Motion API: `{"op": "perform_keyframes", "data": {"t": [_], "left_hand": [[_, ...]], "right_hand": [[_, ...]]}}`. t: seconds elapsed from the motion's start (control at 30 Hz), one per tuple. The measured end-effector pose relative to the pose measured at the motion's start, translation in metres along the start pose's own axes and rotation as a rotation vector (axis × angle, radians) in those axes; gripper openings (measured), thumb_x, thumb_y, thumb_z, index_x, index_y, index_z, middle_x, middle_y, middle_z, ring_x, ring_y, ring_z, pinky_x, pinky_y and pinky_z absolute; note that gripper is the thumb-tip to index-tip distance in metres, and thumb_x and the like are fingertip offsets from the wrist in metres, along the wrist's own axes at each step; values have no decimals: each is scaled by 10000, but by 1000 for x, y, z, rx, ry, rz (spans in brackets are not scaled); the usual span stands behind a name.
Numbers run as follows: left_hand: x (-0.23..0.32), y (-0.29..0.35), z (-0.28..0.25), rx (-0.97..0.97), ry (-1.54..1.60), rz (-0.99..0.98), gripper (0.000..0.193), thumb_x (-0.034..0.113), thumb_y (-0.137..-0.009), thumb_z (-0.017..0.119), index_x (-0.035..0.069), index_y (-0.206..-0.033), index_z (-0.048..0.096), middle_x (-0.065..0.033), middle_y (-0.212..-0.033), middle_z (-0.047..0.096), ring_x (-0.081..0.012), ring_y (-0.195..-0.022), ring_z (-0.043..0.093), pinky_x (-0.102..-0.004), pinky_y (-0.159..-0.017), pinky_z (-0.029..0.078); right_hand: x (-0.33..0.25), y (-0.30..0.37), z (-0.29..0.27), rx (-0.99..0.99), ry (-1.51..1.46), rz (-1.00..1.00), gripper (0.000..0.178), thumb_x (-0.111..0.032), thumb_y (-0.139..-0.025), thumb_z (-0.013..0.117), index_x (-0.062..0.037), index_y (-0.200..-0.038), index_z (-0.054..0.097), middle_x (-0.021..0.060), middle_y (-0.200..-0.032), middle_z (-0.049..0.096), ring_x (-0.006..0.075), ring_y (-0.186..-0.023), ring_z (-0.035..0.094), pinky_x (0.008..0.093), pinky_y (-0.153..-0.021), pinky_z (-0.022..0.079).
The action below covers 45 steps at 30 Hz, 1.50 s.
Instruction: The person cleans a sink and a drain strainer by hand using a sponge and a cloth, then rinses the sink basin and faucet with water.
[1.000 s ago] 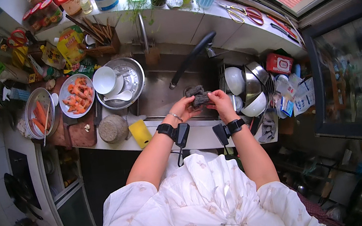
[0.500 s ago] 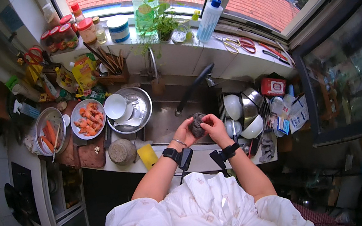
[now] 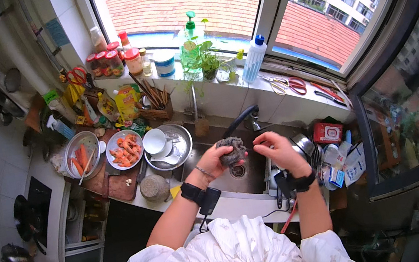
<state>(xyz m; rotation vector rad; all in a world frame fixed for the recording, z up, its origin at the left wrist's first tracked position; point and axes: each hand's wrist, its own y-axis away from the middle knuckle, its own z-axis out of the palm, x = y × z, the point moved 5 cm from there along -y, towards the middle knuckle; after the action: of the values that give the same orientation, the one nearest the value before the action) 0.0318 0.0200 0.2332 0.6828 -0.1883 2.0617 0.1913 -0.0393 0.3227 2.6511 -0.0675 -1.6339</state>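
Over the sink point(image 3: 208, 172), my left hand point(image 3: 213, 164) grips a dark grey, shaggy scouring pad point(image 3: 231, 151), thumb on top and fingers underneath. The pad looks like matted steel wool. To its right and apart from it, my right hand point(image 3: 280, 153) is raised with thumb and fingertips drawn together in a pinch; anything between them is too small to make out. Below the pad, the sink's drain point(image 3: 237, 171) shows. A black faucet hose point(image 3: 239, 120) arches behind my hands.
Left of the sink stand a metal basin point(image 3: 183, 145) with white bowls, a plate of shrimp point(image 3: 125, 150), a colander with carrots point(image 3: 81, 154) and a round grey pot point(image 3: 154, 188). Metal bowls point(image 3: 304, 144) stand right of my right hand. A soap bottle point(image 3: 190, 52) and plant point(image 3: 208, 60) line the sill.
My right hand has let go of the scouring pad and moved away to the right. The left hand still holds the pad. The whole view has shifted, showing more of the window.
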Motion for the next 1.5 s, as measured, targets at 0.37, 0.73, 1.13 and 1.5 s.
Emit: {"op": "perform_keyframes", "data": {"t": [0.37, 0.73, 1.13, 1.5], "left_hand": [[88, -26, 82, 54, -19, 77, 382, 110, -863, 402, -133, -1157, 388, -279, -1085, 534, -370, -986, 575, -380, -793, 539], [209, -54, 101, 45, -58, 281, 389, 116, -900, 348, -122, -1208, 338, -294, -1147, 499, -383, -1007, 564, -360, -816, 547], [296, -150, 42, 14, 27, 455, 327, 25, -803, 506, -87, -1101, 434, -207, -1021, 560, -318, -930, 595, -379, -852, 510], [314, -205, 2, 268, -155, 557, 238, 39, -872, 451, -94, -1070, 456, -194, -883, 605, -334, -696, 650, -377, -531, 583]], "right_hand": [[-115, -7, -96, -193, 86, -178, 258, -233, -851, 616, -14, -984, 582, 74, -923, 590, 145, -848, 590, 265, -700, 478], [-222, -68, -96, -213, 511, -236, 289, -269, -870, 589, -28, -1030, 583, 103, -967, 602, 179, -899, 584, 284, -743, 474], [-208, -310, -71, 91, 559, -346, 250, -99, -816, 486, -23, -1012, 621, 198, -936, 637, 306, -904, 609, 350, -804, 469], [-186, -400, -39, 94, 757, -554, 369, 45, -740, 441, -33, -1057, 614, 178, -1042, 607, 320, -967, 577, 339, -855, 451]]}}
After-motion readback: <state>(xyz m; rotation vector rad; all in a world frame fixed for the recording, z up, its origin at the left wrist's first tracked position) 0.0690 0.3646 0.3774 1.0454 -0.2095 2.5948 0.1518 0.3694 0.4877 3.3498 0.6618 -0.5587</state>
